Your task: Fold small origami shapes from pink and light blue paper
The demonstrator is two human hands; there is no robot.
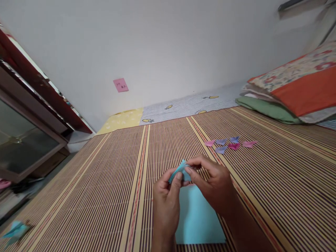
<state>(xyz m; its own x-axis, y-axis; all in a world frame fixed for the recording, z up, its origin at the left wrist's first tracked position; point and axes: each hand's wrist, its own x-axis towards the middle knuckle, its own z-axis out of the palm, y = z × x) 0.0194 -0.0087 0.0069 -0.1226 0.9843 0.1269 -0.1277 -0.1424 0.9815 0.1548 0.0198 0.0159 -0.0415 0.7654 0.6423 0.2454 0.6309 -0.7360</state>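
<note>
A small piece of folded light-blue paper [181, 171] is held up between both hands in the head view. My left hand [168, 196] pinches its left side, with the thumb across the front. On the other side, my right hand [210, 175] grips the right edge between thumb and fingers. The fingertips hide part of the folds. Beneath the hands a flat sheet of light-blue paper [199, 220] lies on the striped mat [105, 182], partly covered by my right wrist.
Several small folded pink and purple papers [233, 146] lie beyond my right hand. Another blue folded paper [16, 230] is at the mat's lower left. Folded bedding [301, 91] is piled at the right. A pink note [121, 85] sticks to the wall; a glass-fronted cabinet [26, 133] stands left.
</note>
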